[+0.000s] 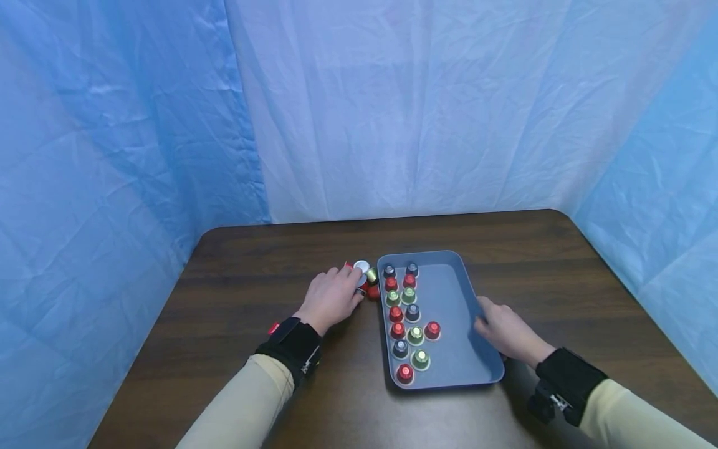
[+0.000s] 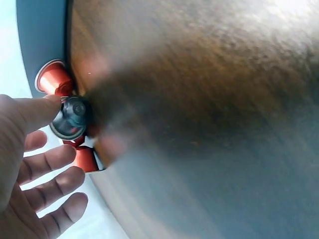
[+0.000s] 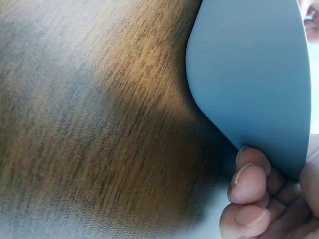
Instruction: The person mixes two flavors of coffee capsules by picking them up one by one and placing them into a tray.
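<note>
My left hand (image 1: pixel 332 298) is at the small pile left of the tray. In the left wrist view, its thumb and index finger pinch a dark coffee capsule (image 2: pixel 73 117), while the other fingers stay spread. Red capsules (image 2: pixel 54 77) lie close around it. A green capsule (image 1: pixel 373 275) and a capsule with its white lid up (image 1: pixel 361 267) lie by the fingertips. My right hand (image 1: pixel 512 332) grips the right edge of the blue-grey tray (image 1: pixel 460 337), thumb over the rim and fingers curled below. Upright red, green and dark capsules (image 1: pixel 405 373) stand in rows along the tray's left side.
The tray lies on a dark wood-grain table (image 1: pixel 269 262). Light blue sheets (image 1: pixel 392 112) hang behind the table and at both sides. Bare tray floor shows to the right of the capsule rows.
</note>
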`<state>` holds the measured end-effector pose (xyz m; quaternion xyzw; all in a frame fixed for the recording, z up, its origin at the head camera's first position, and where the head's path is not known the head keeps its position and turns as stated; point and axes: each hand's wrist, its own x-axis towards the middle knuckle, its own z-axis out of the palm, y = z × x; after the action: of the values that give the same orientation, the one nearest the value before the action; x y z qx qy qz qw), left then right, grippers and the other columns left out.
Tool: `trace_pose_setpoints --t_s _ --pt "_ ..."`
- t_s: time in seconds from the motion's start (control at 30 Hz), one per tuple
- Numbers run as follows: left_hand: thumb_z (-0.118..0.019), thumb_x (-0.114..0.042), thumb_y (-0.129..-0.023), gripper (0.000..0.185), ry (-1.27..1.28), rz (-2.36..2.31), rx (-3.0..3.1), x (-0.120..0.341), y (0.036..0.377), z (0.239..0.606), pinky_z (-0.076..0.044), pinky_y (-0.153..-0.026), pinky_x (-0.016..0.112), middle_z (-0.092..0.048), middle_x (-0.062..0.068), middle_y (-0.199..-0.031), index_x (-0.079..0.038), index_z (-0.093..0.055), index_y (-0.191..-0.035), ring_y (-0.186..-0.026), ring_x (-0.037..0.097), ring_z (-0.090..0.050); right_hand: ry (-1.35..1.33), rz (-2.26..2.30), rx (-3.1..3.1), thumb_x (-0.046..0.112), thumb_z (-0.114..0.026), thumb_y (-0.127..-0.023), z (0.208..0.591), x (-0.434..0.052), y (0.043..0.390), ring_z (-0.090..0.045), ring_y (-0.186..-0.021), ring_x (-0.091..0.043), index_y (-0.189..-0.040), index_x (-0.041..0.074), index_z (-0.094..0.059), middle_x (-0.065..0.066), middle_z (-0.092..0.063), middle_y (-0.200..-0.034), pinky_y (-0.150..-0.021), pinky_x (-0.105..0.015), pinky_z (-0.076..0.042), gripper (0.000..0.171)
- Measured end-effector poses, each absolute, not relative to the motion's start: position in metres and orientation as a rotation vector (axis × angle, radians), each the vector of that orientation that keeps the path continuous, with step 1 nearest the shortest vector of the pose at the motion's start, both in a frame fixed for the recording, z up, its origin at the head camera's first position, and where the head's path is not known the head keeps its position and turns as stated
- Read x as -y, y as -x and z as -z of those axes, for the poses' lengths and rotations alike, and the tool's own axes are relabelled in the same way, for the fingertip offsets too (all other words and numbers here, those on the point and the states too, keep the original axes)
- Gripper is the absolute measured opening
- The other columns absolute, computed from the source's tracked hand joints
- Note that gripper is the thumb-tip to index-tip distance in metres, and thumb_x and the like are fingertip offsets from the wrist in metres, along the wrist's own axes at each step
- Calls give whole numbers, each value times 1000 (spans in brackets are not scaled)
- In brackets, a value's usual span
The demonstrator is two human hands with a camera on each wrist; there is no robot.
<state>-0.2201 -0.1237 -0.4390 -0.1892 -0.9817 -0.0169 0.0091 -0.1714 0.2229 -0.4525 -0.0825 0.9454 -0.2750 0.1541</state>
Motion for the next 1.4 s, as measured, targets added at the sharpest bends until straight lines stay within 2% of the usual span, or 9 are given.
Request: trace_pose_setpoints --t_s 0.17,0.37,0.47,0.6,0.73,0.93,1.13,1.4 --pt "-80 -42 -88 51 602 14 3058 122 220 445 -54 -76 37 -70 4 -108 -14 -61 -126 -87 21 -60 239 794 -2709 9 -57 -101 453 -224 171 -70 -96 -31 -145 -15 -36 -36 -58 -130 -72 -39 -60 54" --pt "-80 -40 -89 45 642 9 3063 122 219 449 -55 -79 38 -70 4 -110 -15 -61 -122 -89 21 -62 236 796 -2705 10 -57 -102 453 -224 171 -70 -98 -32 -146 -14 -35 -36 -58 -131 -75 -41 -61 55" --pt "-79 -39 -89 45 654 13 3077 123 219 449 -55 -81 39 -70 4 -111 -15 -60 -121 -91 21 -63 225 803 -2695 10 -56 -102 452 -223 170 -70 -96 -31 -146 -14 -34 -36 -58 -130 -71 -38 -60 55" --pt "-81 -39 -88 47 643 54 3123 124 219 449 -56 -85 40 -70 4 -110 -15 -59 -123 -93 21 -65 219 807 -2691 10 -56 -102 452 -223 170 -70 -96 -31 -147 -14 -34 -36 -58 -130 -68 -36 -59 56" --pt "-82 -39 -87 52 622 79 3157 124 219 450 -56 -86 39 -71 3 -109 -16 -57 -126 -92 20 -65 231 803 -2698 10 -56 -102 453 -223 171 -70 -101 -35 -146 -14 -34 -36 -57 -132 -74 -40 -60 55" --pt "-83 -38 -86 56 617 108 3154 126 219 450 -56 -83 37 -70 4 -105 -14 -53 -127 -89 19 -66 234 809 -2698 10 -55 -102 453 -224 171 -69 -101 -34 -146 -15 -34 -36 -57 -132 -72 -38 -59 55" --pt "-83 -36 -86 51 638 128 3121 132 218 450 -56 -80 33 -66 0 -96 -14 -55 -122 -84 15 -63 243 800 -2703 10 -55 -101 454 -224 171 -69 -100 -34 -146 -15 -35 -36 -57 -131 -73 -39 -59 55" --pt "-82 -36 -88 44 696 110 3064 137 216 443 -56 -78 32 -66 0 -98 -15 -58 -118 -83 13 -62 225 804 -2694 10 -56 -102 455 -224 171 -69 -94 -29 -147 -14 -34 -35 -58 -130 -68 -35 -57 56"
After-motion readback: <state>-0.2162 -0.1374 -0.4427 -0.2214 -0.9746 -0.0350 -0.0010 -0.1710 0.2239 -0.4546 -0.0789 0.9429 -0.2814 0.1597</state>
